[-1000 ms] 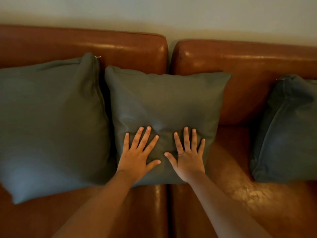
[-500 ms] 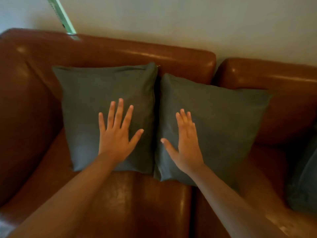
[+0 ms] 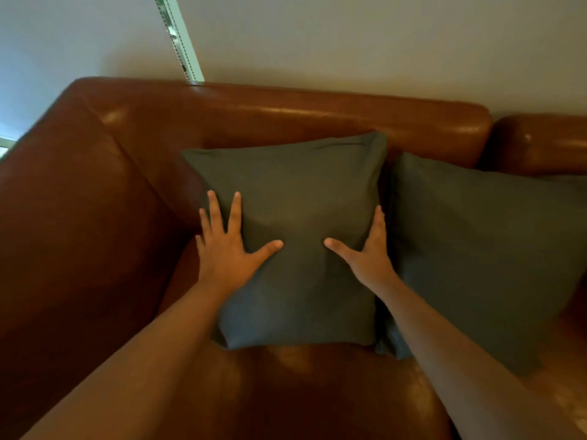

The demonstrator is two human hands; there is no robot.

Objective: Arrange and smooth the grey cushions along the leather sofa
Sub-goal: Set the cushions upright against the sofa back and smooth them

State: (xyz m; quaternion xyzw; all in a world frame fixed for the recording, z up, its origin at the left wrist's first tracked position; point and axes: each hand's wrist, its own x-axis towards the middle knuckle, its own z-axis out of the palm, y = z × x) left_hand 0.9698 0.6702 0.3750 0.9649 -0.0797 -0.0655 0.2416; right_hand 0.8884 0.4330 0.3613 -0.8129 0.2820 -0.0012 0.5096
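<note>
A grey cushion [image 3: 295, 192] leans upright against the backrest of the brown leather sofa [image 3: 286, 112], near its left end. My left hand [image 3: 225, 249] lies flat on the cushion's left edge, fingers spread and thumb pointing inward. My right hand [image 3: 368, 252] presses its right edge, thumb on the front face, fingers running up the gap beside a second grey cushion [image 3: 476, 242]. That second cushion leans next to the first, touching it, and is cut off at the right.
The sofa's wide left armrest [image 3: 79, 217] rises just left of my left hand. Bare leather seat [image 3: 301, 392] lies in front of the cushions. A wall and a pale window strip [image 3: 181, 36] stand behind the backrest.
My view has swung left along the sofa. Both hands left the middle cushion; the right hand crossed over, and both now bracket the leftmost cushion at its two sides.
</note>
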